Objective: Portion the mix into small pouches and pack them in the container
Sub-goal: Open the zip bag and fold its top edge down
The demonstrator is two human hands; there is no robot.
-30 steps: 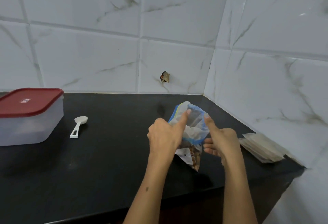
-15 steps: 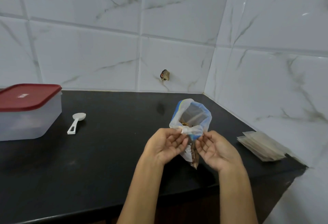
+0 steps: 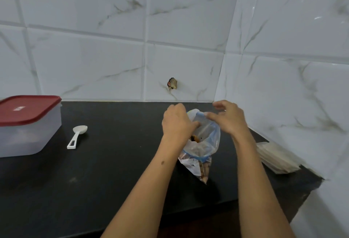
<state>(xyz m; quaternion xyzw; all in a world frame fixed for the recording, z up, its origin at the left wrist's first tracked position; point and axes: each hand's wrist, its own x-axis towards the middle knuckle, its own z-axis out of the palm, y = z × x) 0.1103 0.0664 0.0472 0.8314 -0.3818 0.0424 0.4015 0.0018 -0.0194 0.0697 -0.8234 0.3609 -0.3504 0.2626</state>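
Head view: the bag of mix (image 3: 203,143) is held upright on the black counter (image 3: 113,171), its mouth spread between both hands. The left hand (image 3: 176,122) is curled over the near-left rim, fingers hooked inside the opening. The right hand (image 3: 227,119) pinches the far rim with fingertips; the remaining fingers are loosely spread above it. Mix is seen through the clear plastic, below the grip. A stack of small pouches (image 3: 277,159) lies flat to the right of the grip, apart from the bag; none appears filled. The white scoop (image 3: 76,136) lies well to the left of the grip, untouched. Further left, the container (image 3: 26,134) is seen with its red lid (image 3: 28,110) on. Judged stage: only the opening of the bag is under way. Scooping, filling, sealing of pouches and packing all remain, and the container is yet to be uncovered.
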